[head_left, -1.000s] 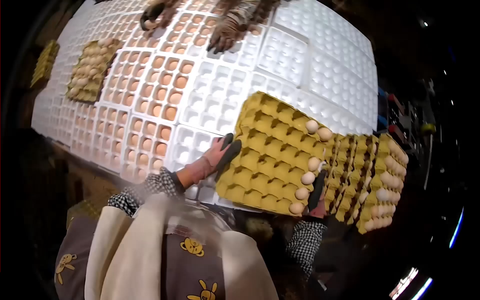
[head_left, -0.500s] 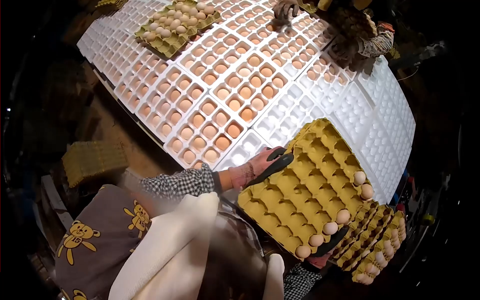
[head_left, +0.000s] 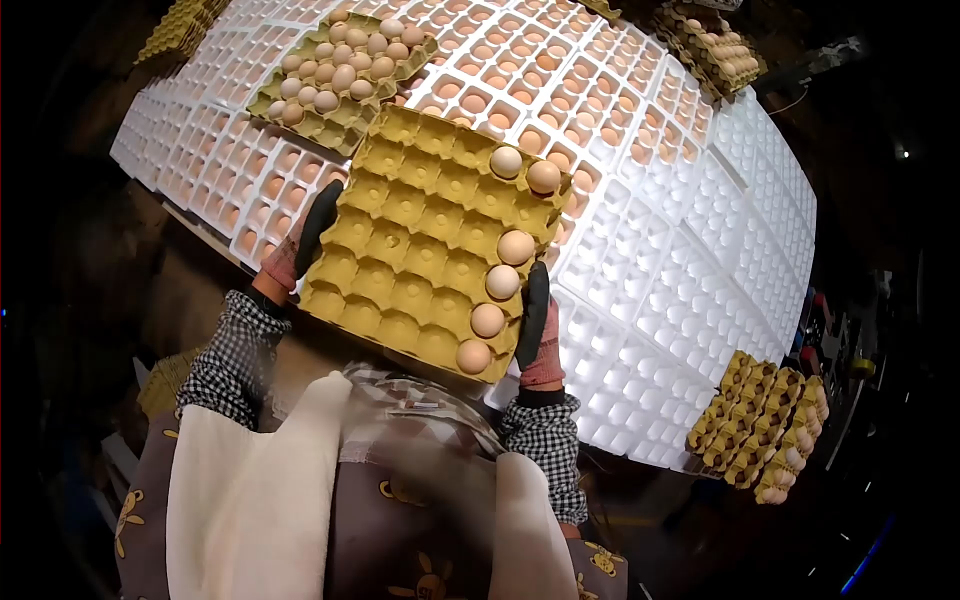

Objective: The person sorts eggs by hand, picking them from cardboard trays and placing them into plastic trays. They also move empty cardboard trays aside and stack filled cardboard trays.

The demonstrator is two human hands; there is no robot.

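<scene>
Between my two gloved hands is a yellow egg tray (head_left: pixel 415 240), tilted above the white foam trays. Several eggs (head_left: pixel 515 247) sit along its right side, and its other cups hold nothing. My left hand (head_left: pixel 318 230) grips the tray's left edge, fingers partly hidden by it. On the opposite edge, my right hand (head_left: pixel 537 320) is closed round the rim. Just beyond, another yellow tray (head_left: pixel 400 75) full of eggs rests on the foam trays. White foam trays (head_left: pixel 650 260) lie under and around, those at the left and back filled with eggs.
A stack of yellow trays with eggs (head_left: pixel 765 425) stands at the table's right front corner. More stacked trays (head_left: pixel 720 55) with eggs are at the back right. Another yellow stack (head_left: pixel 178 28) is at the upper left. The table's front edge runs close to my body.
The held tray has moved left and away from the stack at the right, over the egg-filled foam trays. My left hand moved to its left edge. The other person's hands have left the view.
</scene>
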